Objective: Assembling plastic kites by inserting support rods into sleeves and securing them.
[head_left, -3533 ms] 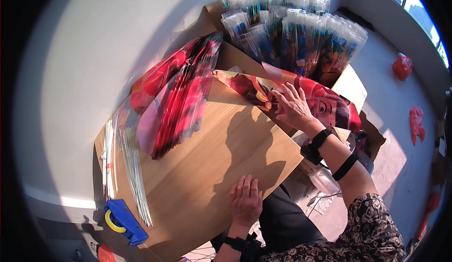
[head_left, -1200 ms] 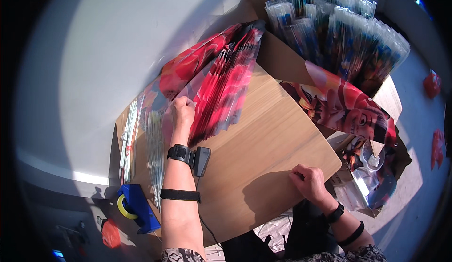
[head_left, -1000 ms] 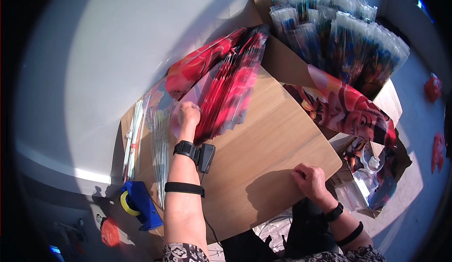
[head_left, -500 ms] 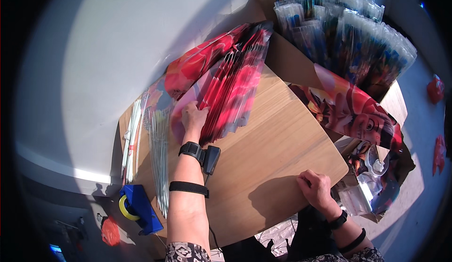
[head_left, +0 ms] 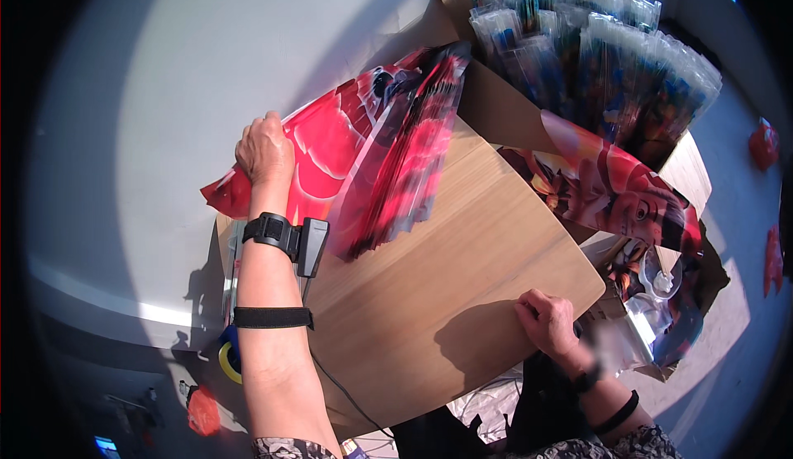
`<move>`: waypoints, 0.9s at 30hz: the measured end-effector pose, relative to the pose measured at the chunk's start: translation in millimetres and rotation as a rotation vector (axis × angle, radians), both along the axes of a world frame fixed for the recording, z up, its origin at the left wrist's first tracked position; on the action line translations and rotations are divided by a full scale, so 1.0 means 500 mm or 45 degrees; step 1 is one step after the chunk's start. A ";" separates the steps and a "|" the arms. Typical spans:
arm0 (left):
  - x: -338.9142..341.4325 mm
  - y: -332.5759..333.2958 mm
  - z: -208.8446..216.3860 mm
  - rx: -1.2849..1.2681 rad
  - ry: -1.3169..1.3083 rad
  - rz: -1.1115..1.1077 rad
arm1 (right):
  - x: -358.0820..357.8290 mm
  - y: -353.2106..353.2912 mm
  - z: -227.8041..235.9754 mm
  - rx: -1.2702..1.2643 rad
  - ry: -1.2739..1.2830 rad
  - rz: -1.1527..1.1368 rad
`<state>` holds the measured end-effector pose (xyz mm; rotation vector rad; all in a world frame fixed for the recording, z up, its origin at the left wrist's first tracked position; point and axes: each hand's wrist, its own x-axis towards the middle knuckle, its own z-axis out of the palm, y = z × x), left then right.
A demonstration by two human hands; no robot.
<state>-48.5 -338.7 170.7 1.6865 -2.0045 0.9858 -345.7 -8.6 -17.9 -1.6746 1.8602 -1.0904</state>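
My left hand (head_left: 264, 152), closed, grips the edge of a thin red printed sheet (head_left: 326, 145) near the wall. The sheet is spread out to the left from a pleated stack of similar red sheets (head_left: 405, 170) on the wooden table. The stack's folded edges lie close together, slanting up to a dark top end. My right hand (head_left: 548, 320) rests at the table's right front edge, its fingers curled with nothing visible in them.
A wooden table (head_left: 462, 294) lies before me against the wall. Behind its right side, a cardboard box (head_left: 504, 100) holds many clear-wrapped packets (head_left: 611, 71). A red printed sheet (head_left: 619, 186) hangs over a box of scraps (head_left: 652, 319). A tape dispenser (head_left: 230, 360) is partly hidden at left.
My left hand has moved left and up, drawing the red sheet open from the stack toward the wall. The sheet now covers most of the white sticks. My right hand has stayed put.
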 end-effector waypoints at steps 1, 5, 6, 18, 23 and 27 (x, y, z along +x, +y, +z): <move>0.002 0.010 0.050 -0.080 -0.101 -0.049 | 0.001 0.000 -0.004 -0.005 -0.005 -0.005; 0.002 0.068 0.176 0.132 -0.187 -0.290 | 0.004 0.002 -0.002 0.015 0.011 -0.011; 0.002 0.087 0.174 0.273 -0.150 -0.299 | 0.008 -0.003 0.001 0.090 -0.022 0.007; -0.015 0.231 -0.128 0.587 0.246 -0.238 | 0.137 -0.171 0.010 0.513 -1.607 0.195; 0.020 0.236 -0.153 0.511 0.447 -0.229 | 0.216 -0.307 -0.011 0.224 -1.728 -0.413; 0.012 0.243 -0.170 0.529 0.480 -0.321 | 0.166 -0.445 -0.067 -0.144 -1.455 -0.643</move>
